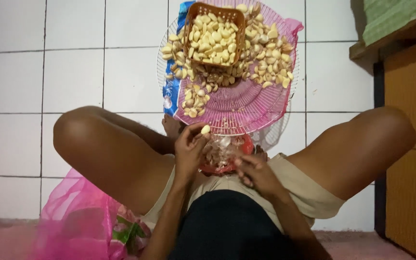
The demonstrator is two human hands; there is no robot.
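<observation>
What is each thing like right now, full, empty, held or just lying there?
Left hand: raised, fingers pinching a peeled garlic clove.
Right hand: low by the red bowl, not clearly holding anything.
Red bowl: holds papery garlic skins.
Brown basket: heaped with peeled cloves.
Round wire grille: lying flat on the floor, cloves spread over its far half.
Pink mesh bag: crumpled beside the left leg.

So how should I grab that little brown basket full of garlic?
Grip the brown basket by its long side rims, one hand on each, coming down from above. It is heaped with peeled cloves, open on top, and sits on the round wire rack, so keeping it level probably stops spills.
</observation>
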